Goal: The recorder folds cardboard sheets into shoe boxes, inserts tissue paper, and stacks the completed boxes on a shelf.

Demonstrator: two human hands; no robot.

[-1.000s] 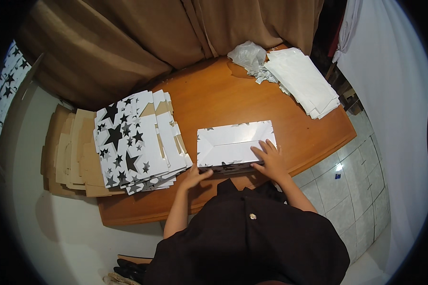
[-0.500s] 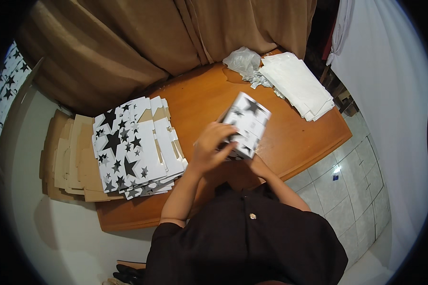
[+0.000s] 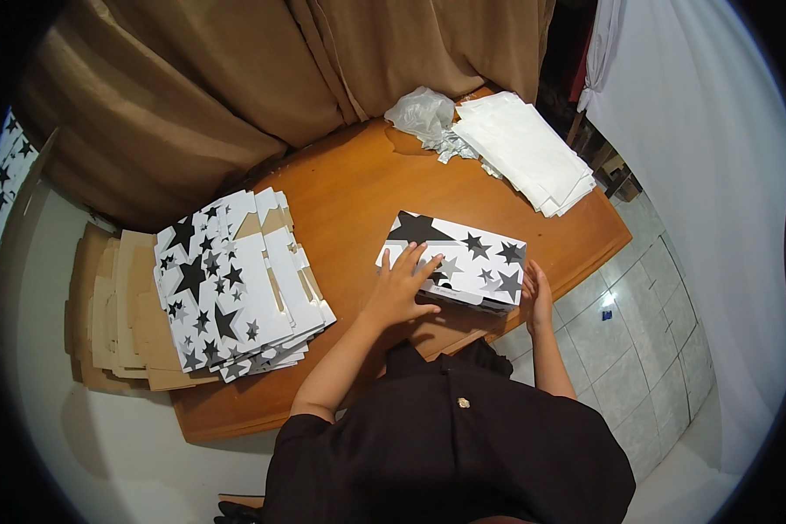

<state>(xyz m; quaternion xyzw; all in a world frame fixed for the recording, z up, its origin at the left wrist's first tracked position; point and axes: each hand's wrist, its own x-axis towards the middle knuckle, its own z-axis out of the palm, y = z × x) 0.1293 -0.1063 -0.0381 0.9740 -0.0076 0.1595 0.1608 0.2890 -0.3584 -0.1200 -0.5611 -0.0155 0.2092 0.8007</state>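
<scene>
A white cardboard box with black and grey stars lies on the wooden table in front of me, its long side running left to right. Spread over the left part of its top is my left hand, fingers apart and lying flat. At the box's right end stands my right hand, fingers stretched out along that side; whether they press on it I cannot tell. A small white tab shows along the box's near edge. Below the box, a brown panel sits near my body, partly hidden.
On the left lies a stack of flat star-printed cardboard pieces, with brown cardboard sheets beside it. White sheets and a crumpled clear plastic bag rest at the far right of the wooden table. Brown curtains hang behind.
The box has turned from upright-tilted to lying lengthwise across in front of me. My left hand has spread onto its top, and my right hand has come out to its right end.
</scene>
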